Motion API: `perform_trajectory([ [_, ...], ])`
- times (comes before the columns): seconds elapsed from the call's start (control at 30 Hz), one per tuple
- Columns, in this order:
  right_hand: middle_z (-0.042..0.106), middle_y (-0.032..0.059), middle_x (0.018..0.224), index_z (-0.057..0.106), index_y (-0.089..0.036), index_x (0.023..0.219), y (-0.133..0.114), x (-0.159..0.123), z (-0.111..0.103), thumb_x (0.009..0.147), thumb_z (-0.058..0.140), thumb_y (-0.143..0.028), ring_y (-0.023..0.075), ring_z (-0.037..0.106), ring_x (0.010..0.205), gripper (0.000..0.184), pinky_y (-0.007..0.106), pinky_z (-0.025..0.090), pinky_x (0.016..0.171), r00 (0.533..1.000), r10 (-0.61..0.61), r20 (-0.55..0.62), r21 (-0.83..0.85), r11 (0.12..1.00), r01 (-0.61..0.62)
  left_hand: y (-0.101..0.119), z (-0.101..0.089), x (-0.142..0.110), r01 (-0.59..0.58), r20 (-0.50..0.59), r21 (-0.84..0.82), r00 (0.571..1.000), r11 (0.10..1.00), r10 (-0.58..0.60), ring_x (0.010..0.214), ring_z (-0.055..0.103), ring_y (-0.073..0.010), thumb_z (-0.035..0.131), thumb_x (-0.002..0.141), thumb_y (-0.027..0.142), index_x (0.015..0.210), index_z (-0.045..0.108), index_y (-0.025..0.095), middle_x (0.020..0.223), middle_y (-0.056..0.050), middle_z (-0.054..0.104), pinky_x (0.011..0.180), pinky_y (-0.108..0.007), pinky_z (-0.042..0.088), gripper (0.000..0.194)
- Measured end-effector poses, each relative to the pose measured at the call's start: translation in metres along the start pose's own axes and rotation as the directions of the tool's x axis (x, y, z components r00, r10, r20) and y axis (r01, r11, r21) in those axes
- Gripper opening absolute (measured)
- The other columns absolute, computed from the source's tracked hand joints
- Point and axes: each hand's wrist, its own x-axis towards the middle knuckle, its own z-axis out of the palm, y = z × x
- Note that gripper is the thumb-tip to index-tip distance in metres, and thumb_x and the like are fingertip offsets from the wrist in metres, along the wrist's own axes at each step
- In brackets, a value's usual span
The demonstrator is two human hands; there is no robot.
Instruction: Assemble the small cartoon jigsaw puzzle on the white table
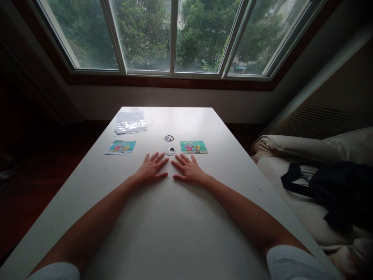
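Note:
My left hand (150,168) lies flat on the white table (175,233), palm down with the fingers spread and nothing in it. Palm down beside it rests my right hand (188,169), also empty and spread. Just beyond the right fingertips is a colourful cartoon picture card (194,147), which looks like a small jigsaw. A ring-like round hole or disc (169,151) sits ahead of the gap between my hands, with a second round one (169,138) behind it. To the left lies a cartoon picture sheet (121,147), farther from my left hand.
A clear plastic sleeve with papers (131,122) lies at the table's far left. Past the far edge is a window (171,74) with trees outside. On the right stands a pale sofa (271,167) with a dark bag or garment (340,190) on it.

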Motion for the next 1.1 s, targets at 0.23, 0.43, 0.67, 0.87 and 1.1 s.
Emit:
perform_trajectory([
  [0.23, 0.011, 0.0068, 0.170, 0.021, -0.035, 0.162, 0.001, 0.000, 0.002, 0.092, 0.029, -0.080, 0.0366, 0.008, 0.156, 0.083, 0.069, 0.002, 0.120, 1.000, 0.002, 0.001, -0.012, 1.000, -0.001, 0.000, 0.001, 0.000, -0.005, -0.006, -0.006, 1.000, 1.000, 0.005, 0.155, 0.013, -0.0372, 0.037, 0.094, 0.074, 0.160, 0.026, 0.036, 0.169, -0.004, 0.017, 0.122, -0.065, 0.010, 0.077],
  [0.43, 0.013, 0.0061, 0.170, 0.022, -0.035, 0.161, 0.002, 0.000, 0.003, 0.092, 0.030, -0.080, 0.0372, 0.011, 0.156, 0.083, 0.069, 0.005, 0.120, 1.000, -0.001, -0.025, -0.015, 1.000, 0.001, -0.001, 0.002, 0.000, -0.006, -0.012, -0.014, 1.000, 1.000, 0.006, 0.155, 0.013, -0.0371, 0.038, 0.094, 0.074, 0.160, 0.026, 0.037, 0.169, -0.005, 0.017, 0.121, -0.065, 0.010, 0.076],
  [0.67, 0.026, 0.0087, 0.166, 0.036, -0.030, 0.158, 0.005, 0.001, 0.008, 0.095, 0.041, -0.071, 0.0368, 0.020, 0.154, 0.075, 0.067, 0.012, 0.120, 0.992, -0.032, -0.125, -0.006, 0.999, 0.032, -0.002, 0.002, 0.000, -0.013, -0.014, -0.028, 1.000, 1.000, 0.013, 0.155, 0.013, -0.0376, 0.039, 0.094, 0.073, 0.160, 0.026, 0.036, 0.169, -0.005, 0.017, 0.121, -0.066, 0.009, 0.076],
  [0.87, 0.063, 0.0073, 0.138, 0.068, -0.027, 0.127, 0.016, 0.007, 0.001, 0.100, 0.050, -0.047, 0.0254, 0.057, 0.128, 0.038, 0.044, 0.042, 0.110, 0.929, 0.031, -0.368, 0.174, 0.984, 0.036, -0.006, 0.001, -0.002, -0.005, -0.010, -0.034, 1.000, 0.999, 0.005, 0.155, 0.013, -0.0368, 0.039, 0.095, 0.071, 0.160, 0.028, 0.036, 0.169, -0.005, 0.018, 0.122, -0.065, 0.009, 0.074],
  [1.1, 0.062, 0.0104, 0.137, 0.065, -0.025, 0.131, 0.067, 0.019, -0.013, 0.093, 0.060, -0.048, 0.0302, 0.052, 0.130, 0.045, 0.048, 0.042, 0.110, 0.867, 0.227, -0.444, 0.199, 0.968, -0.151, -0.009, 0.000, -0.003, -0.005, -0.018, -0.045, 1.000, 0.999, 0.004, 0.155, 0.014, -0.0350, 0.040, 0.095, 0.070, 0.159, 0.029, 0.035, 0.169, -0.004, 0.020, 0.123, -0.062, 0.009, 0.073],
])
